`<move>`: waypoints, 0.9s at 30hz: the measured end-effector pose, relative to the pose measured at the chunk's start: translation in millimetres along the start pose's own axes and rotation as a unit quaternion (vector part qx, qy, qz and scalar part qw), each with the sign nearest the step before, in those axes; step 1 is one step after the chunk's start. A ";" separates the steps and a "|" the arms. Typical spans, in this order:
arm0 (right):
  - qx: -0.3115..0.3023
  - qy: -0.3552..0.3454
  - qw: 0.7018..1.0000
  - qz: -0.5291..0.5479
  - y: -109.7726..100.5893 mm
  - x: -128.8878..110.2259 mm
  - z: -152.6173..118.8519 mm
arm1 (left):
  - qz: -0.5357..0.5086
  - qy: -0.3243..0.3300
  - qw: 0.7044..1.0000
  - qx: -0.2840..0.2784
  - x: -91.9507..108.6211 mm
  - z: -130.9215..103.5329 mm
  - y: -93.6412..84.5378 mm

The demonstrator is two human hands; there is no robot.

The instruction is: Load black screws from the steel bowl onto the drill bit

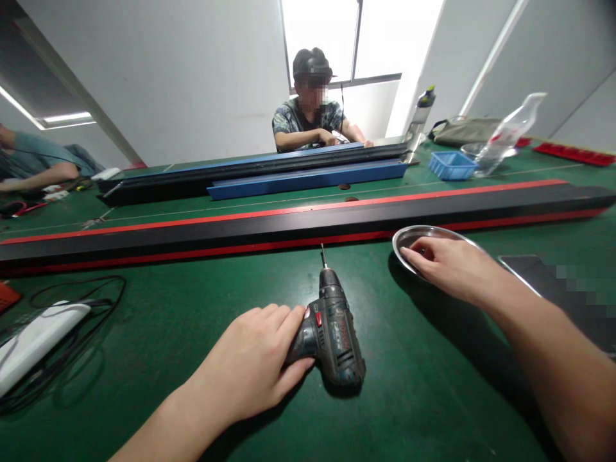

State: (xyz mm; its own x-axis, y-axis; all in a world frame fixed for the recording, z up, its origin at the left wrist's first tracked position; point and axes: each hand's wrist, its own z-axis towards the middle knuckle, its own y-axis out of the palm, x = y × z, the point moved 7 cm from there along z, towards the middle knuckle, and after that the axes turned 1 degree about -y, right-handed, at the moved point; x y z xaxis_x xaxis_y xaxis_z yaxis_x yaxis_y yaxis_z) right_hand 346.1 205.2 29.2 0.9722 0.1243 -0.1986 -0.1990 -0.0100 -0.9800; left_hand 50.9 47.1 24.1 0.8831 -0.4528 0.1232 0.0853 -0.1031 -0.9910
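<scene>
My left hand (262, 350) is wrapped round the grip of a cordless drill (341, 343), which lies on its side on the green table. The drill's bit points away from me, towards a long black profile with red edges (269, 231). My right hand (445, 263) reaches into a round metal bowl (399, 239), fingers bent and drawn together inside it. What those fingertips hold, if anything, is hidden.
A phone (553, 289) lies right of the bowl, a white power strip (43, 337) with cables at left. Behind the profile are blue and black bars (308, 179), a blue basket (452, 165) and a plastic bottle (513, 131). Another person (310, 109) sits opposite; one more is at far left.
</scene>
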 end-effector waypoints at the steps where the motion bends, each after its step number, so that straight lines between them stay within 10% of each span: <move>1: 0.000 -0.002 1.000 0.000 -0.1 -0.3 -0.2 | 0.000 0.000 1.000 -0.001 0.2 0.1 -0.2; 27: 0.013 0.001 1.000 0.004 -4.4 -5.4 -2.2 | 0.006 -0.001 1.000 0.001 0.7 1.5 -3.0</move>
State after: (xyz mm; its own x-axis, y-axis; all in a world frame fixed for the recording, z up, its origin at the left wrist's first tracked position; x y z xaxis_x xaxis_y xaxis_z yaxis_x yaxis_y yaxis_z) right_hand 342.0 202.4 34.6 0.9706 0.1229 -0.2072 -0.2105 0.0148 -0.9775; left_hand 52.0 48.4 27.2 0.8846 -0.4528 0.1115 0.0759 -0.0960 -0.9925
